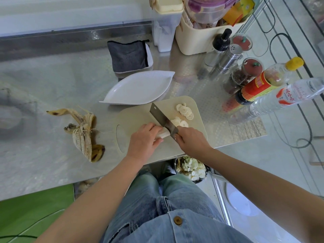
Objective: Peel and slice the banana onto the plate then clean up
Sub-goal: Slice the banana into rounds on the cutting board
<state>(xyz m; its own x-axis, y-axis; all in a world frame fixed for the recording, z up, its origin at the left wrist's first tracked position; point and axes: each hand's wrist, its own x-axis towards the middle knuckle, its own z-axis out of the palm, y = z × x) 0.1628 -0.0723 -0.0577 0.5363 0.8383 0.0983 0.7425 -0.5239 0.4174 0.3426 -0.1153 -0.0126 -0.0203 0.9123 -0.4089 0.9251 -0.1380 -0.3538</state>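
1. The peeled banana (164, 133) is down to a short, pale stub. It lies on the cream cutting board (135, 118), toward the front edge of the desk (52, 81).
2. Thin round slices (185, 111), pale with darker centres, sit in 2 loose clusters on the far right part of the board, beyond the blade.
3. The left hand (142, 142) holds the stub, with its fingers (149, 126) curled over the top and the thumb on the near side. Most of the stub is hidden under the hand, and only the cut end pokes out.
4. The right hand (191, 141) is wrapped tight round the handle of the knife (162, 118), fingers pressed together. The fist covers the handle completely. The broad blade slants down against the stub's cut end.
5. The white leaf-shaped plate (140, 90) sits just behind the board. I cannot tell whether the two touch.
6. The peel (84, 132) lies splayed on the desk left of the board, clear of it, yellow with brown spots.
7. Below the desk's edge a bin (191, 168) is partly cut off by the right arm. It holds pale scraps, too blurred to identify.
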